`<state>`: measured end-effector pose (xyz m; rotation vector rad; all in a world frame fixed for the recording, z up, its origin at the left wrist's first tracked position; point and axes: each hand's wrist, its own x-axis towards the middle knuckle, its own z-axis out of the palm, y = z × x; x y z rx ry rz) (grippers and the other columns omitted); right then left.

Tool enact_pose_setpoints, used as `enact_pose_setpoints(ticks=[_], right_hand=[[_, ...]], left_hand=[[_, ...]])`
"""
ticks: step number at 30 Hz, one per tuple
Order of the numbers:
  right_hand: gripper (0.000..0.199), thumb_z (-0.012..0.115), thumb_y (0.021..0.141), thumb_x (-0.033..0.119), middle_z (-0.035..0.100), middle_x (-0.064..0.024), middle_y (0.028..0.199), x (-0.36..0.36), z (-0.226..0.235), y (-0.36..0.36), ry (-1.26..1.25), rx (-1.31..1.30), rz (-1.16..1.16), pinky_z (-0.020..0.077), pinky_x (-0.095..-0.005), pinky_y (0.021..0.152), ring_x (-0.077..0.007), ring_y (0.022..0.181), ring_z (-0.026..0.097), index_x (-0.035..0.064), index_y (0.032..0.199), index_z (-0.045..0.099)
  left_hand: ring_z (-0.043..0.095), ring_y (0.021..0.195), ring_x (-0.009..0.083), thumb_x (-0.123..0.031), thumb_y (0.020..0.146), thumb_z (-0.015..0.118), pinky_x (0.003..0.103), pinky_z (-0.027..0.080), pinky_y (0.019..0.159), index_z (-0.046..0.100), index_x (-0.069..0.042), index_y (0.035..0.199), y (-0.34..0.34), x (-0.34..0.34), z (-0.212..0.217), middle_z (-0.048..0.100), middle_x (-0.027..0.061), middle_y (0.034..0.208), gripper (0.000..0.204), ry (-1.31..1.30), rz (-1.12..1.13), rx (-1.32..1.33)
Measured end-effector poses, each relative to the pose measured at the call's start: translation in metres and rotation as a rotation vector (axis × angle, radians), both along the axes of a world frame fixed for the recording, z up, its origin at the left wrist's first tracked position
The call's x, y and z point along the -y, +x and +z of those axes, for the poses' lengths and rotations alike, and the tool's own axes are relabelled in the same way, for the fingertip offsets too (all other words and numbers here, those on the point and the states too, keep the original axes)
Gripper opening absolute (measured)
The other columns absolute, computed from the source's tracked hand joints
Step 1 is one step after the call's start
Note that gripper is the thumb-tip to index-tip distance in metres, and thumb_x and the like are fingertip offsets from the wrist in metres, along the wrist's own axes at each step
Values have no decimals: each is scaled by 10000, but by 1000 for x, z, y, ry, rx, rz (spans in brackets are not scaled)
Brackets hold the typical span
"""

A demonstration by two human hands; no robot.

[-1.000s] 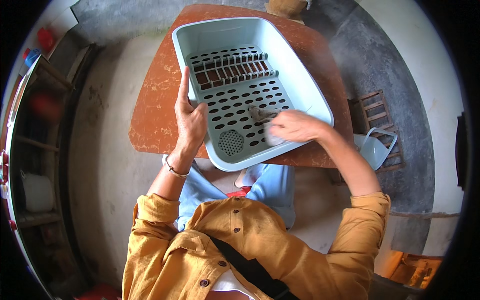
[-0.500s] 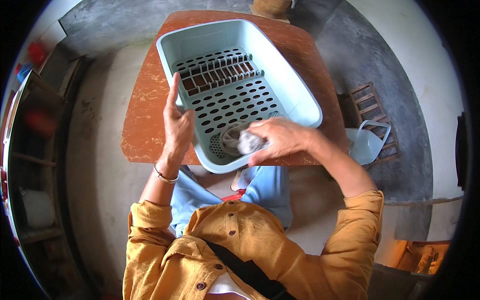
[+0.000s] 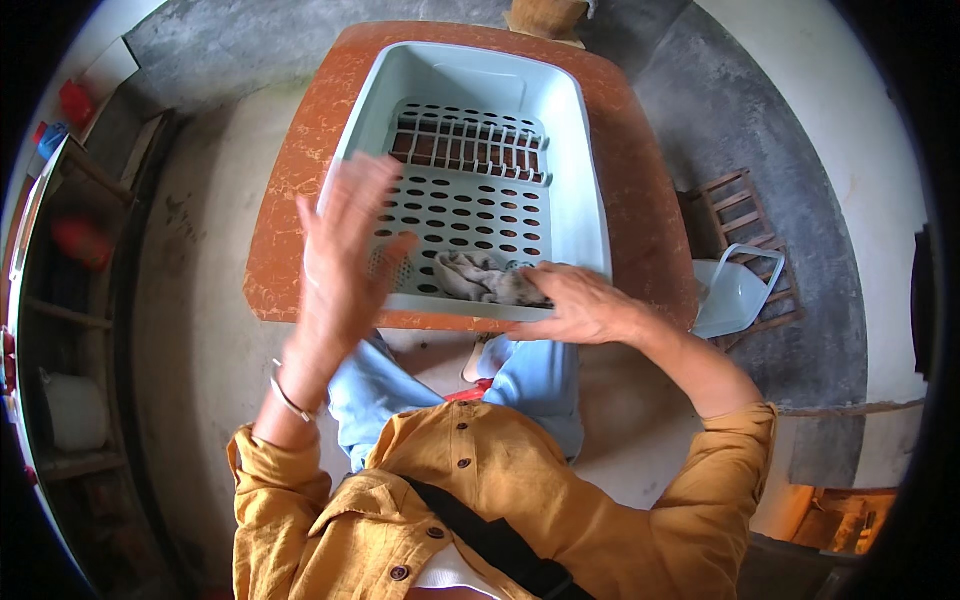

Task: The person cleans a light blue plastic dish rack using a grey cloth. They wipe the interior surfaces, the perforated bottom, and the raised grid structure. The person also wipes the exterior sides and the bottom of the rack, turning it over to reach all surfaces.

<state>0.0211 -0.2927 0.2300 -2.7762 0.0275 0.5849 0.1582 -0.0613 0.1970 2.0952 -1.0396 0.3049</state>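
The counter (image 3: pixel 650 220) has a reddish-brown top with pale marbled veins. Directly on it lies a light blue plastic dish-draining basin (image 3: pixel 572 210), whose long sides run from near to far.

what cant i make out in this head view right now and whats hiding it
Head view: left hand blurred; it covers part of the tub, so contact there is unclear.
Head view: right hand overlaps the cloth; its own fingers hide whether it grips.
Head view: brown pot cut off by the top edge.
Head view: red thing by the left shelf too blurred to identify.
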Motion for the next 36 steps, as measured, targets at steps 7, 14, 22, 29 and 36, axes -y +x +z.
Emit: enact_pose_setpoints(ticks=[7,14,22,29,36], right_hand=[[324,400,975,258,584,-229,850,-53,-3,43,419,33,-90,461,-471,696,-418,816,581,-25,871,520],[372,405,949,263,550,-235,725,-25,21,78,300,-255,379,424,-412,649,-341,664,525,-71,824,511],[268,498,821,188,649,-199,813,-28,-22,116,124,-557,499,464,-398,685,-317,746,602,-12,892,662],[284,521,813,229,612,-221,743,-38,-17,124,225,-404,434,449,-405,655,-332,684,577,-28,810,640],[202,668,716,180,584,-164,702,52,-29,164,184,-452,591,438,-370,637,-253,692,582,15,833,670]], left_hand=[[626,765,205,-541,960,235,533,142,1118,463,-96,1360,-9,10,-49,657,57,783,640,80,7,118],[530,564,199,-213,904,454,479,256,1091,601,-85,1209,7,10,-48,557,33,568,362,-32,25,155],[542,548,197,-200,887,481,474,282,1084,675,-83,1000,17,13,-55,580,35,571,253,-114,8,166],[553,541,180,-242,881,476,499,216,1122,694,-91,837,52,-6,-55,596,35,568,269,-163,-47,200],[535,521,173,-243,868,491,512,222,1120,678,-113,783,54,-8,-58,578,25,551,243,-174,-94,225]])
